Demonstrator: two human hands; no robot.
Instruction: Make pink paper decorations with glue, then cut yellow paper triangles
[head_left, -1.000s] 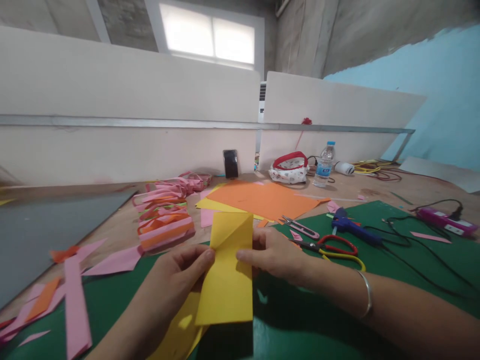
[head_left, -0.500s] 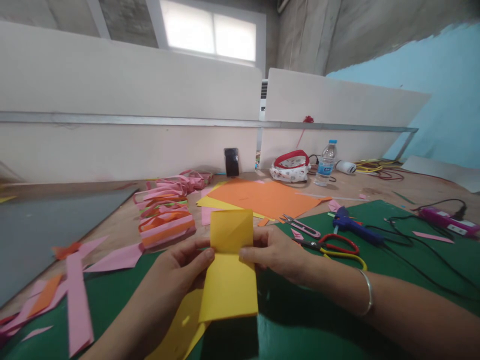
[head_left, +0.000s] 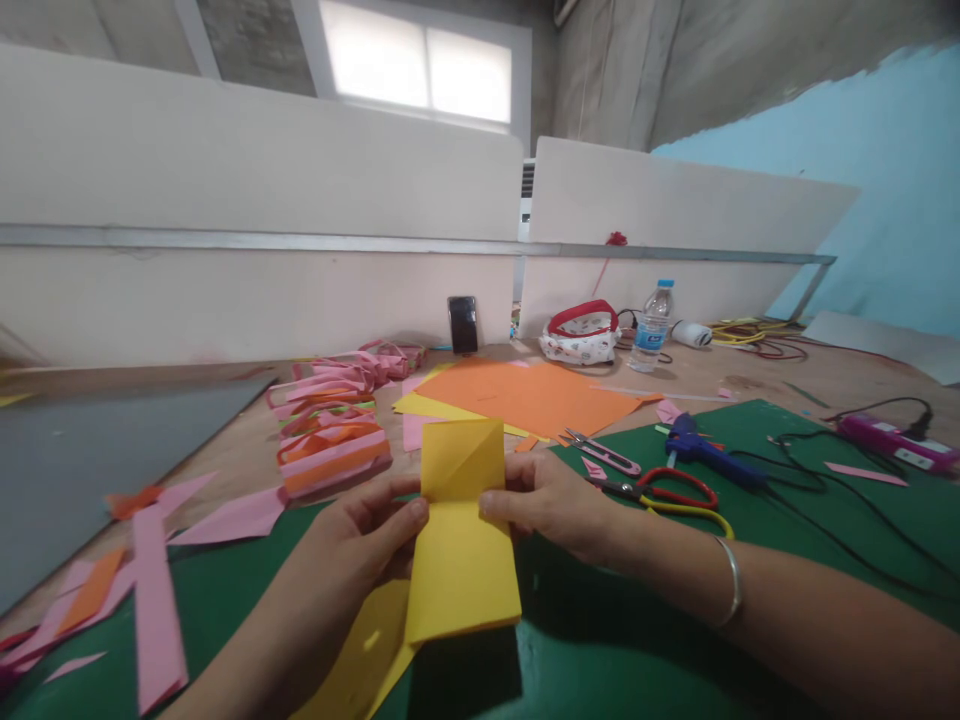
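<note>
A folded strip of yellow paper (head_left: pixel 463 570) is held up above the green mat, with a crease across it at the level of my thumbs. My left hand (head_left: pixel 379 530) pinches its left edge, thumb in front and fingers behind. On the opposite edge my right hand (head_left: pixel 547 505) grips the paper the same way. The fingers behind the paper are partly hidden. Beneath my left hand another piece of yellow paper (head_left: pixel 360 650) lies on the green mat (head_left: pixel 615 650).
Orange sheets (head_left: pixel 525 395) lie beyond my hands. To the right are thread snips (head_left: pixel 604 452), scissors (head_left: pixel 679 490) and a blue glue gun (head_left: pixel 709 455) with its cord. Pink strips (head_left: pixel 157 600) and looped paper pieces (head_left: pixel 334 440) lie left. A phone (head_left: pixel 463 325) and bottle (head_left: pixel 652 330) stand behind.
The lower end of the yellow paper has shifted slightly to the right and up. Both hands keep their hold in nearly the same place.
</note>
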